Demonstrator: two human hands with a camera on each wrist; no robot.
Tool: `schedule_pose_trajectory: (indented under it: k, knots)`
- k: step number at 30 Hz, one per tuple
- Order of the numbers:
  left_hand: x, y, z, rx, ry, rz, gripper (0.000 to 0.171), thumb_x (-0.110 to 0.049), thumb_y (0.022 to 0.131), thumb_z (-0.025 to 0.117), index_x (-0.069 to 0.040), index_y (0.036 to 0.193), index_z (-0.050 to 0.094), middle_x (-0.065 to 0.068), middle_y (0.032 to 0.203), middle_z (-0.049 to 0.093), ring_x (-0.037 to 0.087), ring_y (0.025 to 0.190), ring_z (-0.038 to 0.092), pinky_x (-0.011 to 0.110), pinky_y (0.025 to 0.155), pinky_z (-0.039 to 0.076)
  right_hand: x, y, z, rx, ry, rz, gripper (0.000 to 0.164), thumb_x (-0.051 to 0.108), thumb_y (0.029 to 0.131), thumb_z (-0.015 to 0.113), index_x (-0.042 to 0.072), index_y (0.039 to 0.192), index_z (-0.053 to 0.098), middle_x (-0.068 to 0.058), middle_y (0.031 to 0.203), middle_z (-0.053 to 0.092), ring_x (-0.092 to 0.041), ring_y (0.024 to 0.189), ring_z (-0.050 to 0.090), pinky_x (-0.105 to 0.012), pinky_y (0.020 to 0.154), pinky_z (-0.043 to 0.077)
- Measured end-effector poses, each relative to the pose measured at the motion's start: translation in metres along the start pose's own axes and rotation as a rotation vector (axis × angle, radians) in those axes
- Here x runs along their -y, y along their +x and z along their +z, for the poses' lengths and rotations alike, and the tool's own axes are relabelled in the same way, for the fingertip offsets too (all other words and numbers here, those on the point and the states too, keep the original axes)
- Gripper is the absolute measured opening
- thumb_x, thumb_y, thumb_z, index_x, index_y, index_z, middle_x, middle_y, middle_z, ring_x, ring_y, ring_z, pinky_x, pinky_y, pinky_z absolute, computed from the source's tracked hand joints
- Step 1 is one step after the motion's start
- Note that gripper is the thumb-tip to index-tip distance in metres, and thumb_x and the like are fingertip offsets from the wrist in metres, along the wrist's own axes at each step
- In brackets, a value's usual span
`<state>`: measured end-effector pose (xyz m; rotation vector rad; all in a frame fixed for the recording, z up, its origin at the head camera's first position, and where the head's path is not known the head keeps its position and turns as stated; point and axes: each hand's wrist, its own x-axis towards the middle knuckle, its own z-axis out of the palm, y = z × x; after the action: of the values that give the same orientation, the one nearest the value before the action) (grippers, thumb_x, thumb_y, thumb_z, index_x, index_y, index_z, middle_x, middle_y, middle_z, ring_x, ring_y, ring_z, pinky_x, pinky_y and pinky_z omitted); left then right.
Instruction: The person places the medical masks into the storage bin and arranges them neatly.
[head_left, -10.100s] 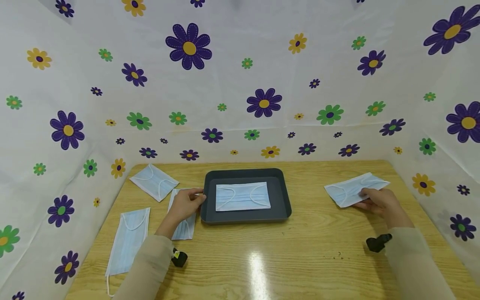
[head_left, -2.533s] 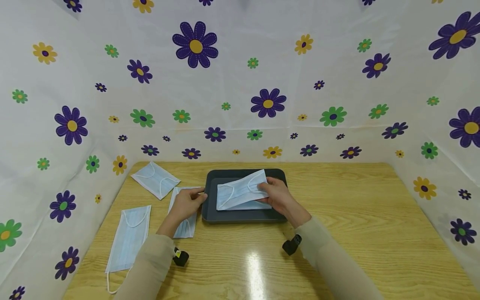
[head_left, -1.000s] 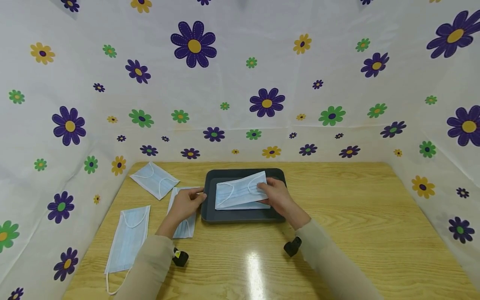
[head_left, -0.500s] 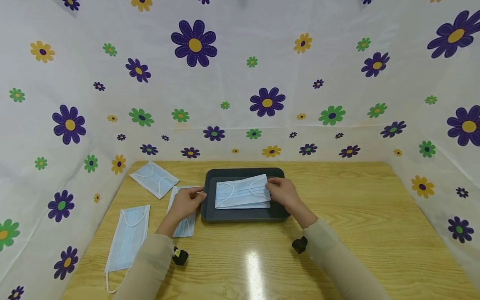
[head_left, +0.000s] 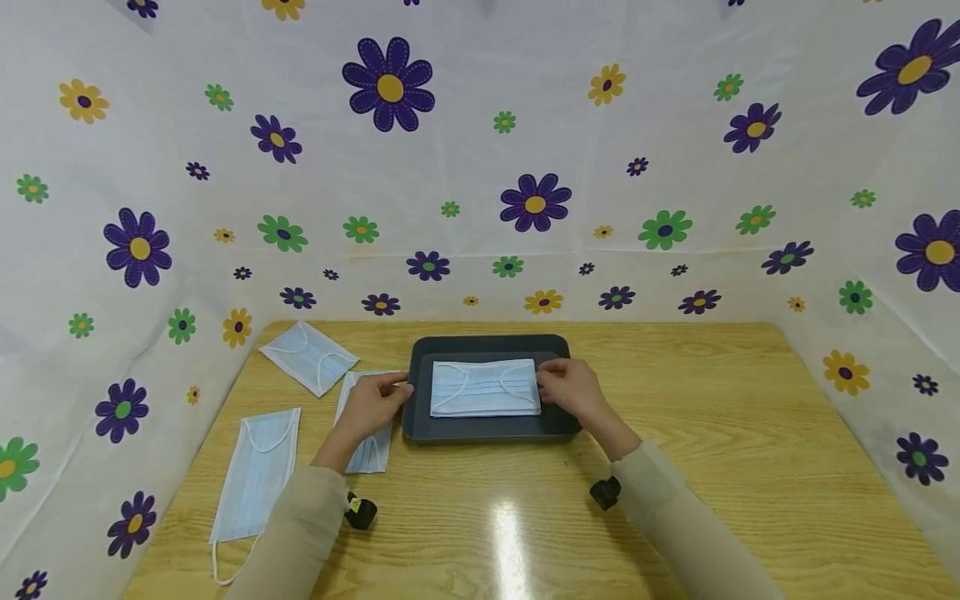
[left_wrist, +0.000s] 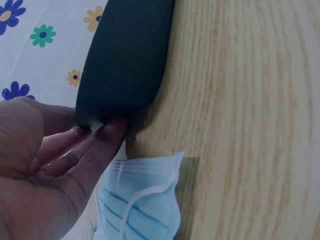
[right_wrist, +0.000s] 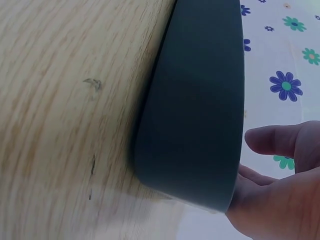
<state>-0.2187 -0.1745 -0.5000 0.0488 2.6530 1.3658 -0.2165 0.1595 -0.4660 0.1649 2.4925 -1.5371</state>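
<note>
A pale blue pleated face mask (head_left: 483,387) with white ear loops lies flat, stacked on another, in the dark grey tray (head_left: 487,430). At the stack's right edge is my right hand (head_left: 572,389), its fingers over the tray's right side. The right wrist view shows the thumb (right_wrist: 270,140) spread away from the fingers, holding nothing. My left hand (head_left: 371,406) holds the tray's left edge between thumb and fingers. In the left wrist view its fingertips (left_wrist: 114,131) rest against the tray's corner, low by the table. Part of another face mask (head_left: 369,450) lies beneath that hand.
Two more face masks lie on the left of the wooden table (head_left: 675,500): a slanted mask (head_left: 310,358) at the back and a lengthwise mask (head_left: 257,475) nearer the front, its loop trailing. A white flowered cloth (head_left: 465,150) closes off the back and sides.
The right hand has brought a mask from the far right into the tray, lowered it onto the one there and let go. The left hand has stayed at the tray's left edge.
</note>
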Motion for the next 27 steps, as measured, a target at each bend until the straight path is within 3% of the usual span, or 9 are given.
schedule_pose_trajectory:
  k: [8,13,21,27]
  knots:
    - [0.002,0.002,0.001,-0.003,-0.003,0.0,0.042,-0.021,0.106,0.064,-0.001,0.144,0.064,0.023,0.122,0.076,0.024,0.095,0.075,0.031,0.075,0.06,-0.001,-0.004,-0.002,0.023,-0.004,-0.006,0.041,0.011,0.105,0.057,-0.014,0.137,0.059,-0.035,0.133,0.066,-0.041,0.107,0.076,-0.04,0.088,0.064]
    - [0.002,0.0,0.001,0.0,-0.007,-0.002,0.043,-0.021,0.107,0.064,-0.001,0.145,0.063,0.024,0.126,0.074,0.029,0.103,0.076,0.035,0.08,0.062,-0.004,-0.006,-0.008,0.004,-0.048,-0.076,0.039,0.012,0.105,0.058,-0.013,0.133,0.062,-0.033,0.127,0.069,-0.04,0.105,0.076,-0.041,0.086,0.064]
    - [0.001,0.0,0.001,0.004,0.0,-0.004,0.043,-0.021,0.107,0.064,-0.002,0.146,0.063,0.025,0.128,0.073,0.029,0.105,0.075,0.035,0.081,0.062,-0.015,-0.01,-0.019,-0.128,-0.106,-0.246,0.03,0.01,0.105,0.06,-0.009,0.125,0.07,-0.024,0.106,0.077,-0.03,0.088,0.077,-0.032,0.079,0.064]
    - [0.001,0.0,0.0,0.004,0.009,-0.001,0.043,-0.021,0.107,0.064,-0.002,0.145,0.063,0.025,0.128,0.073,0.029,0.105,0.075,0.036,0.081,0.062,-0.028,-0.008,-0.03,-0.264,-0.08,-0.287,0.026,0.011,0.104,0.065,-0.006,0.121,0.073,-0.024,0.104,0.077,-0.03,0.086,0.076,-0.017,0.069,0.057]
